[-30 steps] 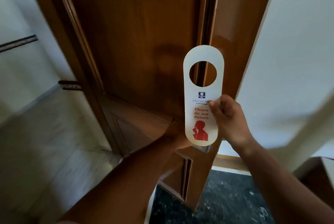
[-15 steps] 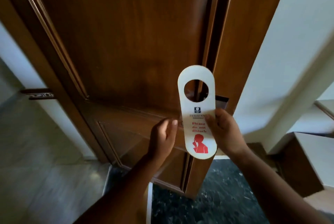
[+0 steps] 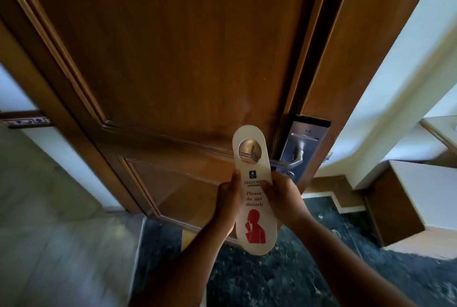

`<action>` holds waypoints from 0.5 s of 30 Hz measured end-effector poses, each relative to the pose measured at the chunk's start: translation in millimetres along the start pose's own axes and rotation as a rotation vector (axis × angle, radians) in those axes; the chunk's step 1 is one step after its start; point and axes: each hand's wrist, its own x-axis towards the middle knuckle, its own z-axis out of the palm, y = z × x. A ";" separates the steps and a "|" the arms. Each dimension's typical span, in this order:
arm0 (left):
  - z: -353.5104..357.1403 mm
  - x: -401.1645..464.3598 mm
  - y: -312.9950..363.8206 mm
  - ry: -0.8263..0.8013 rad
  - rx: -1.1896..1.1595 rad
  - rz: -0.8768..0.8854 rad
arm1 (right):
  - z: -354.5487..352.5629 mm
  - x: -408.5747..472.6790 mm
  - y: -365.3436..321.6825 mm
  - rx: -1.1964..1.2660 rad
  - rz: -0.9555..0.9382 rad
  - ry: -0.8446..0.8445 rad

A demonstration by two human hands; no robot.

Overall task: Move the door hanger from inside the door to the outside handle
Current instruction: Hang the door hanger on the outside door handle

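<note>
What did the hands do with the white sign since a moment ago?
The left hand, which was on the door before, has come over and taken hold of the door hanger too. The hanger has come down in the view, and its hole now frames the silver handle. The right hand still grips the hanger, which is not yet hooked on.

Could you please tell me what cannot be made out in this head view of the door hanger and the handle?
- Handle lever: mostly hidden behind the door hanger; whether the hole is over it cannot be told.
- Small print under the hanger's logo: too small to read.
- Left hand: fingers hidden behind the card.
- Right hand: only its thumb shows on the card's front.
- Door: top cut off by the frame edge.
</note>
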 end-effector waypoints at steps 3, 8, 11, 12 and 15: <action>1.2 2.4 -4.8 -0.080 -0.019 -0.077 | -1.6 -4.7 5.7 0.018 0.010 0.019; 15.0 11.5 -2.4 -0.178 0.121 -0.120 | -15.0 -12.8 14.8 0.000 -0.003 0.034; 28.4 8.0 1.9 -0.211 0.104 -0.072 | -27.8 -16.8 21.6 0.004 -0.005 0.054; 32.8 6.7 1.8 -0.216 0.083 -0.062 | -31.7 -17.6 24.1 0.010 0.001 0.060; 49.8 3.9 1.5 -0.229 0.087 -0.111 | -44.3 -19.2 36.3 0.029 0.037 0.106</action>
